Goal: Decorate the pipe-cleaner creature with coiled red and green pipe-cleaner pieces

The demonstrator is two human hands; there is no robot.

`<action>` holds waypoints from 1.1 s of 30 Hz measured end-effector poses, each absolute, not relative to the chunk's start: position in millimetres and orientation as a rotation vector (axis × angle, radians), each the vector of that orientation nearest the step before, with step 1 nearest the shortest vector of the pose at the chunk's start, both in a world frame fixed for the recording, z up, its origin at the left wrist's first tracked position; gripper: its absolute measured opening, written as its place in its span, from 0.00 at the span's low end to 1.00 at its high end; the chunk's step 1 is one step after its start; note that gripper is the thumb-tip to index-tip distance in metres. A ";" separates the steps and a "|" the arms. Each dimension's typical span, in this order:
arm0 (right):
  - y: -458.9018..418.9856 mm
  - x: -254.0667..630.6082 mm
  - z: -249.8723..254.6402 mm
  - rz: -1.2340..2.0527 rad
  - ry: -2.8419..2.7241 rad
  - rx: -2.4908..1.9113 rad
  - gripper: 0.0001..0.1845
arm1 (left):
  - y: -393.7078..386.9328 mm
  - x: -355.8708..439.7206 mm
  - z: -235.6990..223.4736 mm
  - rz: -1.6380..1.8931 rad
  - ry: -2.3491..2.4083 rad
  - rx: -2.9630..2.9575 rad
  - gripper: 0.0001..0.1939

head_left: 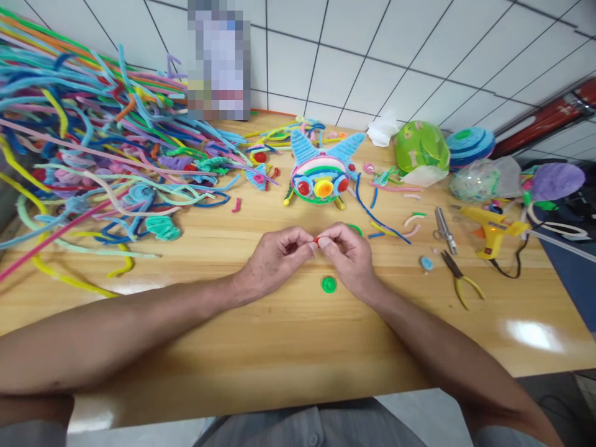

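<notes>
Between the fingertips of both hands is a small red piece (317,241), probably pipe cleaner, mostly covered by the fingers. My left hand (282,257) pinches it from the left, and my right hand (346,257) pinches it from the right. Just below the hands lies a flat green coiled disc (328,284). A second green disc (355,230) is partly hidden behind my right hand. Beyond the hands stands a colourful pipe-cleaner figure (321,177) with two blue pointed ears, red round eyes and a yellow round nose.
A large tangle of pipe cleaners (93,143) covers the table's left side. To the right lie pliers (460,282), scissors (446,231), a yellow glue gun (491,230) and a blue coil (426,263). A green rounded piece (421,149) stands by the tiled wall (363,56).
</notes>
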State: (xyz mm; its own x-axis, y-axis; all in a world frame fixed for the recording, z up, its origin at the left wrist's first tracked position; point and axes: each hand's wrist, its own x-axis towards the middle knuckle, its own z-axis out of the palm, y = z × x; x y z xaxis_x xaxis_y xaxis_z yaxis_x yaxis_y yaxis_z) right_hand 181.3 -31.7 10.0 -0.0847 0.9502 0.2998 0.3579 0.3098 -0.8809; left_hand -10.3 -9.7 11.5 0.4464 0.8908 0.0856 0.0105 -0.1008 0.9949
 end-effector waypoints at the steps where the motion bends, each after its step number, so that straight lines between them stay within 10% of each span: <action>1: -31.8 181.5 9.2 0.797 -1.628 -1.215 0.08 | -9.7 -10.2 10.7 0.909 0.835 1.495 0.09; 33: -39.4 198.8 31.9 0.320 -2.167 -1.162 0.09 | -5.2 -11.9 11.0 0.854 0.718 1.486 0.14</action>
